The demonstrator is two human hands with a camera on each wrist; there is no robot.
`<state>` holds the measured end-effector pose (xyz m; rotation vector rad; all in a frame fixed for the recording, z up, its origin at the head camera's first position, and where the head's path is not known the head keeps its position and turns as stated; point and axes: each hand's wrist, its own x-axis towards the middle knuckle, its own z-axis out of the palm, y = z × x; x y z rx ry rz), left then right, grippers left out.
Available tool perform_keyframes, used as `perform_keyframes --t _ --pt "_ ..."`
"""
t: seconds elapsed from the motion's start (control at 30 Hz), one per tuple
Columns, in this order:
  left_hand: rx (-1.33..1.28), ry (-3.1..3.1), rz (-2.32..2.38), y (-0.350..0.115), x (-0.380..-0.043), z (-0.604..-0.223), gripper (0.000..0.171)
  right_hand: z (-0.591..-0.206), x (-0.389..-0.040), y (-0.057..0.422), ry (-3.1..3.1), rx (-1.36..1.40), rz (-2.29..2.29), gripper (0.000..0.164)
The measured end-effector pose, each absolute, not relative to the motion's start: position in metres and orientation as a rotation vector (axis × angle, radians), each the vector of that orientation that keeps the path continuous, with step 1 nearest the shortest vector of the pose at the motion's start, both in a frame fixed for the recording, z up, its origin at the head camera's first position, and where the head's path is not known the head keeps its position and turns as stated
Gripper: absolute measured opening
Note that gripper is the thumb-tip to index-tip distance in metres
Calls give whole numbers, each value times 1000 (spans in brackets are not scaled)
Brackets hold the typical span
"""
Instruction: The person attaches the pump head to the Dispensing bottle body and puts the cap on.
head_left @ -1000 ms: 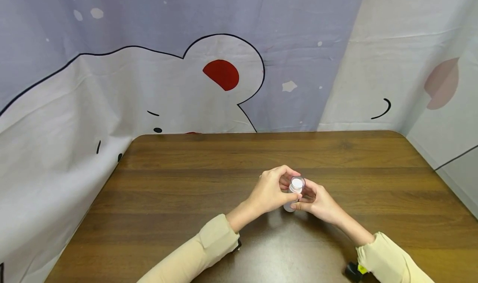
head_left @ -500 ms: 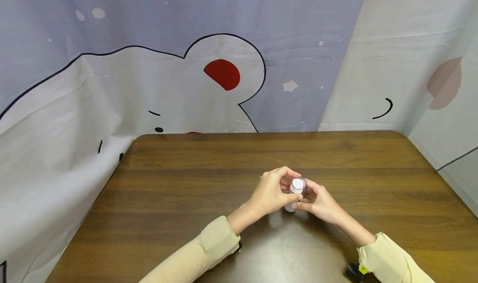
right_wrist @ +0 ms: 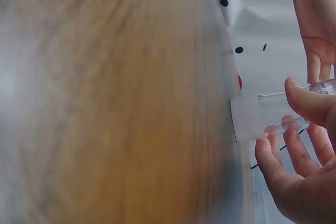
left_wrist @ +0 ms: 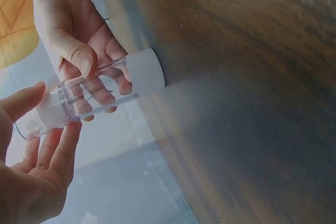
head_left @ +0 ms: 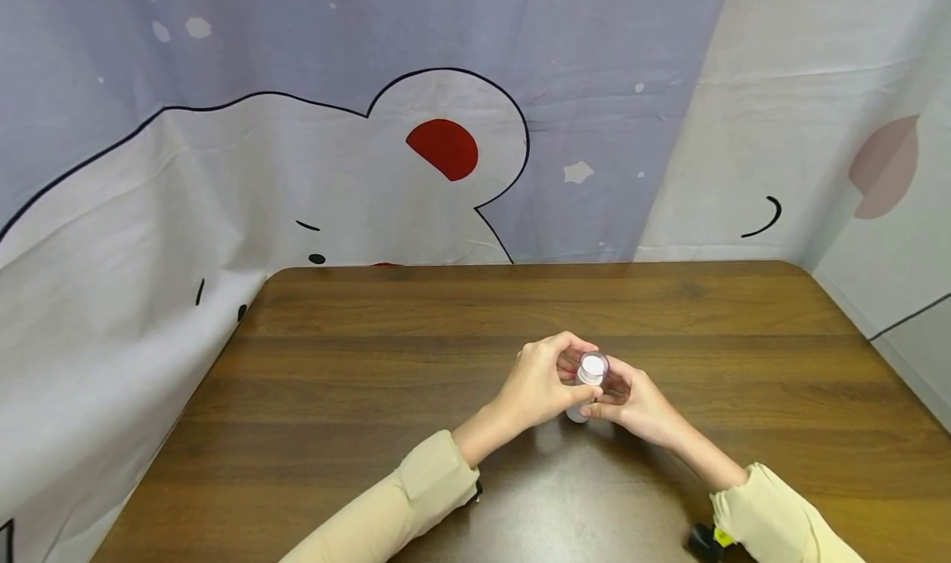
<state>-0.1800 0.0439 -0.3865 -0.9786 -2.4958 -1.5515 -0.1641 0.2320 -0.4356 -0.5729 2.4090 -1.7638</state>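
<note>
Both hands are on one small clear cylindrical bottle (left_wrist: 147, 73) with a white base band and a transparent cap (head_left: 593, 366) over a white top. My left hand (head_left: 537, 383) pinches the cap between thumb and fingers. Lower down, my right hand (head_left: 641, 406) holds the see-through body, its thumb on one side and its fingers on the other. In the right wrist view the white base (right_wrist: 245, 119) sticks out past the right fingers. The bottle stands roughly upright, its bottom down by the tabletop.
A brown wood-grain table (head_left: 357, 365) spreads under the hands. Behind it hangs a printed lilac and white curtain (head_left: 594, 92), which also runs along the left and right sides. A black and yellow item (head_left: 706, 540) shows beside the right sleeve.
</note>
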Motion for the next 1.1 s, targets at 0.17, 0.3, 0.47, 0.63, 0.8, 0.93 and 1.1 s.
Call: perform_keyframes --t 0.17,0.3,0.47,0.63,0.8,0.93,1.1 --pt "-965 -2495 -1570 44 -179 -387 40 -435 -164 231 2412 -592 -1753 59" --pt "-954 -2506 -1555 44 -177 -385 41 -433 -163 231 2435 -573 -1724 59" --pt "-947 -2518 -1508 45 -176 -385 42 -431 -162 231 2497 -583 -1668 57" --pt "-959 -2516 -1468 45 -175 -384 42 -429 -164 231 2540 -634 -1645 56" --pt "-966 -2518 -1439 44 -176 -384 42 -428 -165 229 2570 -612 -1624 59" --pt "-960 -2527 -1424 43 -177 -384 41 -426 -166 226 2585 -578 -1589 61" --pt "-950 -2534 -1396 40 -178 -384 41 -423 -168 223 2614 -580 -1537 58"
